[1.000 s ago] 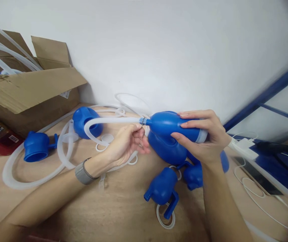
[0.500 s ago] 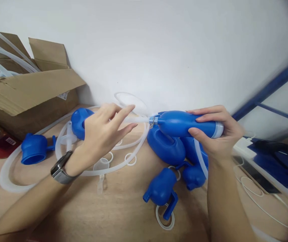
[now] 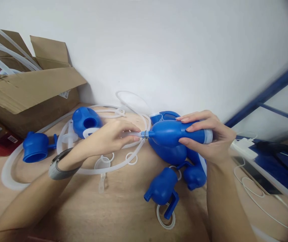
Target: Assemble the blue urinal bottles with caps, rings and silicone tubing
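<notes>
My right hand [image 3: 205, 134] is wrapped round a blue plastic bottle-shaped part [image 3: 169, 132], which lies sideways in the air with a translucent ring at its right end. A metal clamp [image 3: 145, 134] sits on the narrow neck at its left end. My left hand [image 3: 120, 136] pinches the translucent tube [image 3: 137, 134] close beside that clamp. Under the held part rests a larger blue container [image 3: 168, 153], partly hidden. Just behind my left hand is a round blue part [image 3: 83, 117] with a hole in its side.
Blue spouted parts [image 3: 161, 186] and white rings [image 3: 132, 158] lie on the wooden table [image 3: 103, 215]. A clear lid [image 3: 102, 164] lies near a looped tube [image 3: 13, 164]. Left stands a cardboard box [image 3: 33, 87] of tubes; right, a phone [image 3: 257, 174] and white cable [image 3: 252, 203].
My left hand, open before, has closed on the tube beside the clamp. My right hand and the blue part have shifted a little left and down.
</notes>
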`<state>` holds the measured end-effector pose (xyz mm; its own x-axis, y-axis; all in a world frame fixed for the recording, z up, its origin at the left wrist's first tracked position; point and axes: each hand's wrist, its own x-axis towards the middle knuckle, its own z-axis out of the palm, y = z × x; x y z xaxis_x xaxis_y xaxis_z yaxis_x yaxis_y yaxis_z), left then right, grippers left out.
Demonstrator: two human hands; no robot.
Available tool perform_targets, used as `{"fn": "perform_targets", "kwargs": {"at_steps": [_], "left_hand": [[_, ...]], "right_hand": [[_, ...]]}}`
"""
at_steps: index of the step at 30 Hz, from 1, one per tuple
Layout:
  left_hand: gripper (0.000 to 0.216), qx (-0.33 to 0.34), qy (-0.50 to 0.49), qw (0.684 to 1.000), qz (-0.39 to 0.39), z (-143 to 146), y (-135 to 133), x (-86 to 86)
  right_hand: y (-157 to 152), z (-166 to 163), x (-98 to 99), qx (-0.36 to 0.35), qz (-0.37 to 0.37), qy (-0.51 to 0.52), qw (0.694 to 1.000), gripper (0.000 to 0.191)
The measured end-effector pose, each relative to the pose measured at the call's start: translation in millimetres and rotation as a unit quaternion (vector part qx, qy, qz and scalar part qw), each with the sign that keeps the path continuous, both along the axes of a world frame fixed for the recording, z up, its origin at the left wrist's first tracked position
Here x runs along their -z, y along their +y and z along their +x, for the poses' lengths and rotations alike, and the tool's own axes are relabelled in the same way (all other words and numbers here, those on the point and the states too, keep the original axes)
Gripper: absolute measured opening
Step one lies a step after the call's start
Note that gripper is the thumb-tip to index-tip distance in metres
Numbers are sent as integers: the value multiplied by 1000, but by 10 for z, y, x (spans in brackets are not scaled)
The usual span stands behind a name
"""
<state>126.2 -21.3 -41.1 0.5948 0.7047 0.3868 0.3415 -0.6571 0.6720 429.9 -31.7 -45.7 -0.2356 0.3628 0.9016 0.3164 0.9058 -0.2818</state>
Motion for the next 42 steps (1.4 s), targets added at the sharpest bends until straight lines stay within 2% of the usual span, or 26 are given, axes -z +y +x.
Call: {"fn": "perform_targets", "kwargs": {"at_steps": [5,9,13,16,22,27,31,33,37,40,42], "left_hand": [[21,60,-46,977,-202,-39,62,13],[17,41,-104,955,-275,-2,45,59],[15,82,-105,926,-354,22,32,61],[15,102,-54,934,-338,7,38,38],[33,142,50,945,-292,-24,38,82],[29,137,57,960,-236,9,-5,111],[28,151,17,956,-250,51,-9,132],[27,163,3,948,-273,74,1,154],[34,218,24,921,-323,129,-34,174],[42,237,33,912,-332,179,-114,175],[43,223,8,913,-342,212,-155,183]], "right_hand": [[-74,-32,-74,-16,33,-35,999,24],[-185,-24,-170,-39,76,-87,993,32],[-281,33,-245,-41,76,-136,987,31],[-321,72,-278,-35,91,-151,984,28],[-380,72,-323,-43,97,-182,978,22],[-444,68,-360,-40,86,-202,975,22],[-512,118,-397,-35,96,-214,972,22],[-539,153,-409,-14,92,-214,973,28],[-506,149,-373,11,82,-182,980,59],[-414,69,-298,8,103,-154,983,63],[-343,39,-243,51,87,-132,986,64]]}}
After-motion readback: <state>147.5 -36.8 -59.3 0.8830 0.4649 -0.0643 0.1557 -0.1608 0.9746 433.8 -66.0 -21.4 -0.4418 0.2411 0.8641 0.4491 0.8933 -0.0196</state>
